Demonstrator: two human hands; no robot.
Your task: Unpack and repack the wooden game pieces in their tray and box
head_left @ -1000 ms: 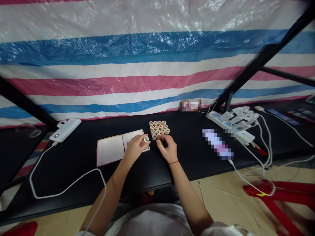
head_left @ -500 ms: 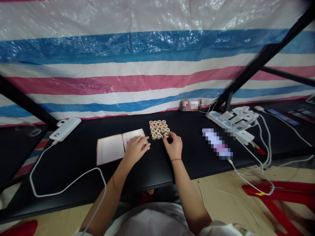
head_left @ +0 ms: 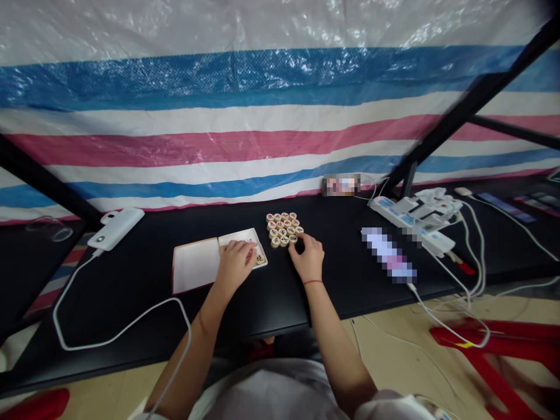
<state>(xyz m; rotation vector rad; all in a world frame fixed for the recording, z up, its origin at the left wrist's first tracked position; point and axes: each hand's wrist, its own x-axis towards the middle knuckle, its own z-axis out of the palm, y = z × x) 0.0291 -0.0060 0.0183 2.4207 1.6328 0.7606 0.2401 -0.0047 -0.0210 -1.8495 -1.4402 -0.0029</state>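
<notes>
Round cream Chinese chess pieces (head_left: 283, 230) stand in tight rows on the black table, red characters at the back and black ones in front. My right hand (head_left: 310, 258) is at the block's front right corner, its thumb and forefinger closed around the edge of a black-lettered Chinese chess piece (head_left: 293, 238). My left hand (head_left: 237, 261) is over the white box tray (head_left: 236, 237), fingers curled down into it. What those fingers hold is hidden. Beside them in the tray lies a single Chinese chess piece (head_left: 259, 259), with some pink material partly covered by the hand.
The box's other half (head_left: 196, 265) lies open at left. A white power bank (head_left: 117, 227) trails a cable over the table (head_left: 271, 309). To the right are a blurred phone-like object (head_left: 388, 255) and a loaded power strip (head_left: 411, 224). A striped sheet hangs behind.
The piece at my right fingers has slid left against the front row. My left hand has drawn back to the left, its fingers more curled, uncovering the piece in the tray.
</notes>
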